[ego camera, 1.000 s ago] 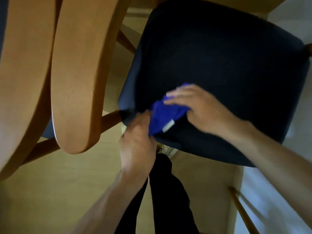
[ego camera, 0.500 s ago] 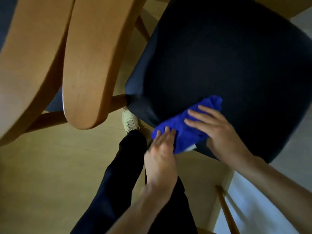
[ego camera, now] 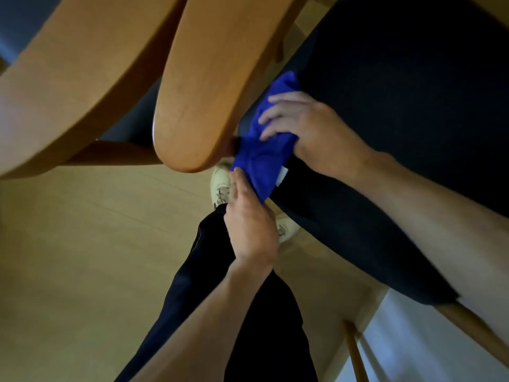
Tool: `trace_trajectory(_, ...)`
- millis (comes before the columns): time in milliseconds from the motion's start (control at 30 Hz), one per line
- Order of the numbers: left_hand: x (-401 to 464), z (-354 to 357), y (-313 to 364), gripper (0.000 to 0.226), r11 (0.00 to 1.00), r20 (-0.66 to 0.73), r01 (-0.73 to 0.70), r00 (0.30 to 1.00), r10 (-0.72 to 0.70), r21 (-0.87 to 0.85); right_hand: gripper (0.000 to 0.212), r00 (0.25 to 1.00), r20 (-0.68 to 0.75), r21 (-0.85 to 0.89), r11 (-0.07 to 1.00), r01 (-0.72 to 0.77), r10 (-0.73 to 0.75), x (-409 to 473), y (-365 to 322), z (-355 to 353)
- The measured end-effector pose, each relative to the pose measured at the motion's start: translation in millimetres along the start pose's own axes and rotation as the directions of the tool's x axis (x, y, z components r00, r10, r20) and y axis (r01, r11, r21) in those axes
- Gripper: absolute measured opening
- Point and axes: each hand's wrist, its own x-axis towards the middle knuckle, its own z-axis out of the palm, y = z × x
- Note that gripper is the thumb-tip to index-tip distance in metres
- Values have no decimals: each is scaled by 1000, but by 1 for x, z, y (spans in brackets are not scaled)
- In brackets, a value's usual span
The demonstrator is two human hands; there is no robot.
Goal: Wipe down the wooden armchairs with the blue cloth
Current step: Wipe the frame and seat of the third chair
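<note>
Head view: blue cloth (ego camera: 261, 150) lies on the dark seat (ego camera: 399, 92) at its front-left corner, draped over the edge, just beside the rounded end of a wooden armrest (ego camera: 209, 86). Right hand (ego camera: 305, 128) rests on top of cloth w/ fingers spread fairly flat, pressing it to the seat. Left hand (ego camera: 250, 221) touches the cloth's hanging lower edge; fingers mostly straight, can't tell if pinching. Second armrest (ego camera: 74, 75) at left. Below: wood floor (ego camera: 82, 257), dark trousers (ego camera: 242, 312), pale shoe (ego camera: 220, 186).
</note>
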Motion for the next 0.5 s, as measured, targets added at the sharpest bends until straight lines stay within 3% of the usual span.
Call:
trace_trajectory(267,-87,19,8,65,990,245,-99,962,120,-98,61,985,66,29,986,-164,162,-125,8,-5)
trace_trajectory(333,-75,0,1,63,981,220,-144,961,170,-133,58,988,12,49,987,-155,155,-114,4,-3)
trace_trajectory(500,-1,-40,-22,60,995,-14,-74,997,73,-59,46,991,-121,27,998,-54,57,-15,-22,17)
